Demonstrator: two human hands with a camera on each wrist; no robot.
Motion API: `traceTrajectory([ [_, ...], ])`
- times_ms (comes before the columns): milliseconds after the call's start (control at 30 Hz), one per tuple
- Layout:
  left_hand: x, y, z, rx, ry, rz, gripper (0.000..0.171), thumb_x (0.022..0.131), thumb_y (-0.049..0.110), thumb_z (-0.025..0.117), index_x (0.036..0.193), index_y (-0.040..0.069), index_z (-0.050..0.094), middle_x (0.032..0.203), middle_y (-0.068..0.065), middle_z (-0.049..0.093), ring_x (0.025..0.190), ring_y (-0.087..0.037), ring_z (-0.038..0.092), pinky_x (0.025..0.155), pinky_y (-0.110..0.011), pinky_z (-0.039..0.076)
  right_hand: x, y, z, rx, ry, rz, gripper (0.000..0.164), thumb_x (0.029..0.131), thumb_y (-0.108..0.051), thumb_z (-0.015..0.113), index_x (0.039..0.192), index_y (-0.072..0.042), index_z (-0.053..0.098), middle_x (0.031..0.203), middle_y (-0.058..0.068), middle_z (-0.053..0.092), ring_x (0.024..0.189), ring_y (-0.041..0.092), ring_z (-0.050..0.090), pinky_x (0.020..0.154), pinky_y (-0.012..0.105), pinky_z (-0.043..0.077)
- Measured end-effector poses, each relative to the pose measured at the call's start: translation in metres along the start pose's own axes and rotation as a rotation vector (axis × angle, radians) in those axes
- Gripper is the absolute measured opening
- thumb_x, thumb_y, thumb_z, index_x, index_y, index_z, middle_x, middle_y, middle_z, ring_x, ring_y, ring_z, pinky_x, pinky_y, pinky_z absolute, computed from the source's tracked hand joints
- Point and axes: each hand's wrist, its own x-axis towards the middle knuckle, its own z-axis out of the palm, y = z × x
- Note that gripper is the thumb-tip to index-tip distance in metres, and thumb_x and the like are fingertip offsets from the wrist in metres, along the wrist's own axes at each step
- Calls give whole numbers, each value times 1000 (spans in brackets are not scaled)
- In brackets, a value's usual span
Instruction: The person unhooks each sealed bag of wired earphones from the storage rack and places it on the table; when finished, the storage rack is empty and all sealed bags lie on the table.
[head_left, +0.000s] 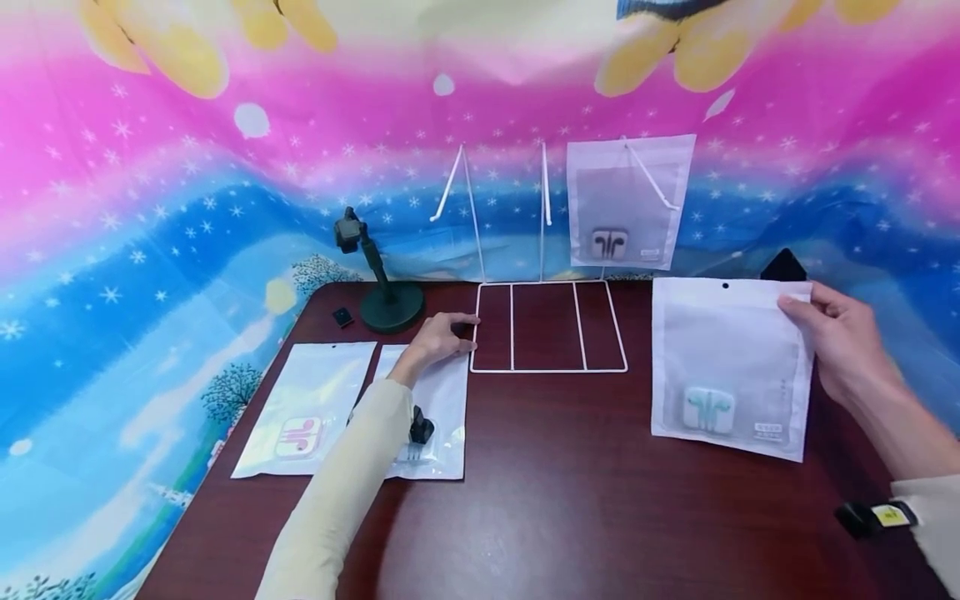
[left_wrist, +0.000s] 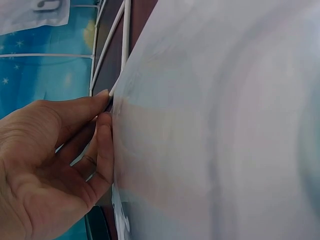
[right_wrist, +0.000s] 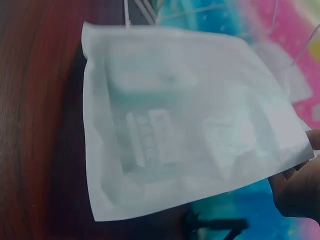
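My left hand (head_left: pixel 437 337) pinches the left side of the white wire display rack (head_left: pixel 550 370) at its base, thumb and fingers on the wire in the left wrist view. The right hand (head_left: pixel 851 337) holds a white zip bag (head_left: pixel 731 342) by its upper right corner, to the right of the rack. Green-tinted earphones (head_left: pixel 708 409) in a square case show through the bag's lower part. Another white bag with dark earphones (head_left: pixel 630 200) hangs on the rack's right hook; the left hook (head_left: pixel 446 193) and middle hook (head_left: pixel 547 193) carry nothing.
At left on the dark wooden table (head_left: pixel 555 500) lie a bag with pink earphones (head_left: pixel 330 375) and a second bag (head_left: pixel 450 417), partly under my left arm. A dark stand (head_left: pixel 392 310) and small black object (head_left: pixel 342 317) sit behind. A patterned cloth hangs at the back.
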Motion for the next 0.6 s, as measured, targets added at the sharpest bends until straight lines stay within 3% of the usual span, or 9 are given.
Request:
traceTrajectory([
  [133, -1, 0, 2, -5, -2, -4, 51, 94, 15, 77, 143, 20, 65, 155, -14, 51, 132, -33, 48, 110, -50, 47, 13, 18, -9, -104, -15, 89, 10, 99, -22, 73, 107, -29, 72, 85, -15, 73, 68, 6, 72, 57, 24, 58],
  [267, -1, 0, 1, -2, 7, -8, 51, 94, 14, 77, 143, 21, 65, 156, -13, 51, 132, -32, 48, 111, -50, 47, 25, 38, -12, -213, -53, 122, 13, 102, -29, 68, 114, -28, 64, 86, -19, 72, 72, 3, 71, 59, 24, 59],
  [467, -1, -1, 1, -9, 10, 3, 50, 94, 13, 77, 143, 20, 65, 155, -13, 51, 131, -32, 48, 107, -48, 50, 39, 68, -14, -207, -96, 154, 14, 104, -28, 65, 114, -19, 61, 86, -17, 71, 73, 3, 69, 60, 23, 57],
  [600, -1, -1, 0, -19, 9, 5, 50, 94, 13, 77, 143, 20, 65, 154, -14, 51, 130, -33, 48, 107, -47, 50, 46, 83, -14, -305, -83, 165, 16, 105, -33, 63, 113, -20, 58, 85, -20, 69, 73, 2, 67, 60, 23, 56],
])
